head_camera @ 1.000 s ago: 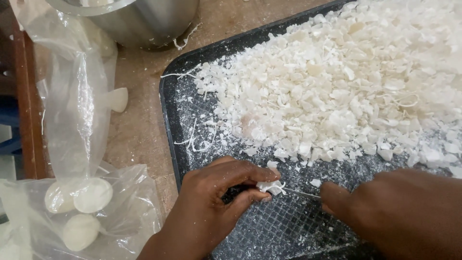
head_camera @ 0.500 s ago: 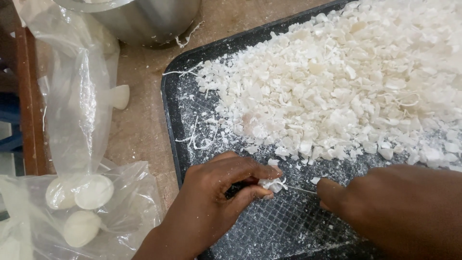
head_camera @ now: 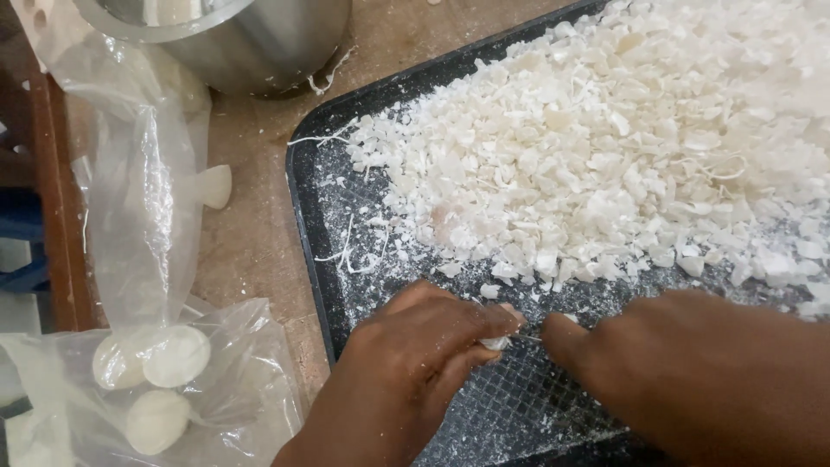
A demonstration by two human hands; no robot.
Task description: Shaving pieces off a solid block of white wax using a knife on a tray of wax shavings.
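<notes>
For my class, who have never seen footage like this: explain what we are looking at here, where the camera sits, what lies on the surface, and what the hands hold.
There is no machine here: a person works with two bare hands, and the single camera is worn on their head, looking down. The left hand pinches a small white piece between its fingertips. The right hand meets it from the other side and seems to hold a thin blade or similar tool against the piece, though that is mostly hidden. Both work over a dark tray with a gridded surface, heaped with white chips and shavings. The tray rests on a brown worktop. At the left lies a clear plastic bag with round white pieces inside, and a metal pot stands at the top.
</notes>
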